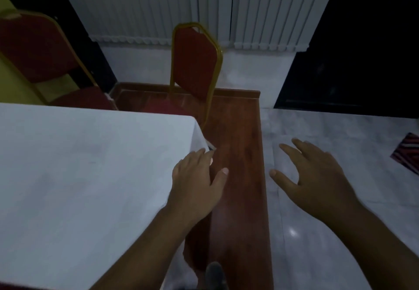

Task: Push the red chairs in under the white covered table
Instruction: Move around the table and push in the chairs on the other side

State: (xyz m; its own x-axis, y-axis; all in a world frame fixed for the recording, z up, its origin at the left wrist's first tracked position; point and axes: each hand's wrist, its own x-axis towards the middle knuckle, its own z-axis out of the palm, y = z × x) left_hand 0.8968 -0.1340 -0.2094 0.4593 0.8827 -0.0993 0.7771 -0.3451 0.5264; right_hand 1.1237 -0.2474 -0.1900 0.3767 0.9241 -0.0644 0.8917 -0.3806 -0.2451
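A: Chairs first, from the head view. Where do they sit?

B: One red chair (196,63) stands at centre frame, above the far right corner of the white-covered counter (86,165). Its gold-framed back rises upright, seen at an angle, and its seat is partly tucked behind the counter's far edge. A second red chair (40,54) is in the upper left of the frame, beyond the same far edge.

A: And the hands?

B: Both are lower in the frame, well apart from either chair. The left hand (197,176) hovers at the counter's right edge, its grip wide with fingers spread, holding nothing. The right hand (317,172) hangs over the pale floor (328,221), also spread and empty.

A: Which is nearer the centre chair?

B: The left, I'd judge; the chair lies straight up-frame from it.

A: Room to move?

B: A strip of red-brown floor (238,153) runs along the counter's right side up to the chair, and it looks free. The skirting and wall with blinds (158,6) close off the space behind the chair.
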